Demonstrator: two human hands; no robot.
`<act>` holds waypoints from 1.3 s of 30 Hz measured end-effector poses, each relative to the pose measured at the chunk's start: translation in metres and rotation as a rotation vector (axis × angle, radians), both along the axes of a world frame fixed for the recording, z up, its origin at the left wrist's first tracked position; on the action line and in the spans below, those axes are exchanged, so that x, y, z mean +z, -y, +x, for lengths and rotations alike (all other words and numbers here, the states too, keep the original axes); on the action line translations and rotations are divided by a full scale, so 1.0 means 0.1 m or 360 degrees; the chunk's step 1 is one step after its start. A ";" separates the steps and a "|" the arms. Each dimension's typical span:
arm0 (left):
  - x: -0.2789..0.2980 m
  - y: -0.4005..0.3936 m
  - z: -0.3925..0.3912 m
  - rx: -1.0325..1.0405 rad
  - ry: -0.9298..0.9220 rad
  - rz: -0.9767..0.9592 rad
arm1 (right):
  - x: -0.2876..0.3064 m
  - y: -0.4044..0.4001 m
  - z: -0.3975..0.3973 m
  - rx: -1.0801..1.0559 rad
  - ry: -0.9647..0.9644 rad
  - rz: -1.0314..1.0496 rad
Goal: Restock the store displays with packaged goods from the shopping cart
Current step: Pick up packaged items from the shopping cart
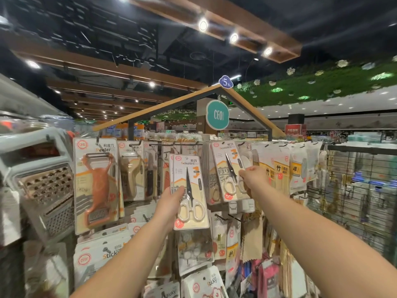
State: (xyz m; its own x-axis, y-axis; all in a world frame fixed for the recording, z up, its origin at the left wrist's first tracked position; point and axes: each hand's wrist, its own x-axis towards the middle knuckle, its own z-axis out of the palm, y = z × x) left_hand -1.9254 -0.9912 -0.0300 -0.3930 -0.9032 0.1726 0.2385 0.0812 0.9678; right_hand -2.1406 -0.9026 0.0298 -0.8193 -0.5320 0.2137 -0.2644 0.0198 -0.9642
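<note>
Scissors pack (pixel 190 191) at frame centre, my left hand (pixel 169 203) grips it; right hand (pixel 253 176) pinches the hung scissors pack (pixel 231 171). Hanging step; next, I think, thread its hole onto the peg.

Cream-handled scissors (pixel 190 208) are showing on a cream and orange card, an orange peeler (pixel 97 186) is hanging nearby, and a teal round sign (pixel 217 114) is dangling above.

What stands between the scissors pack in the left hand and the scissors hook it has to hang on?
The scissors pack held by the left hand sits left of the hook. The hanging scissors packs already fill that hook; the right hand pinches the front one's edge. Nothing else visibly blocks the way.
</note>
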 end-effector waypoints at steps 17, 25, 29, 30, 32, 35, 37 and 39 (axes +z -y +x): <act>-0.03 -0.16 -0.19 -0.0025 -0.0037 0.0069 | -0.49 -0.34 0.39 0.0908 0.0205 0.0305; 0.02 -0.28 -0.41 -0.0062 -0.0136 0.0000 | -0.59 -0.40 0.64 0.0795 -0.0013 0.0295; 0.04 -0.38 -0.49 -0.0073 0.0053 -0.0190 | -0.57 -0.48 0.55 0.0549 -0.0042 0.0178; 0.04 -0.40 -0.49 -0.0109 0.0069 -0.0215 | -0.56 -0.50 0.53 0.0510 -0.0014 0.0131; 0.05 -0.42 -0.50 -0.0102 0.0110 -0.0257 | -0.53 -0.52 0.48 0.0484 0.0060 0.0033; 0.05 -0.41 -0.47 -0.0066 0.0152 -0.0238 | -0.47 -0.49 0.36 0.0422 0.0103 -0.0061; 0.04 -0.35 -0.44 -0.0049 0.0124 -0.0180 | -0.42 -0.46 0.29 0.0390 0.0114 -0.0089; 0.01 -0.27 -0.41 -0.0029 0.0117 -0.0153 | -0.38 -0.43 0.21 0.0370 0.0057 -0.0080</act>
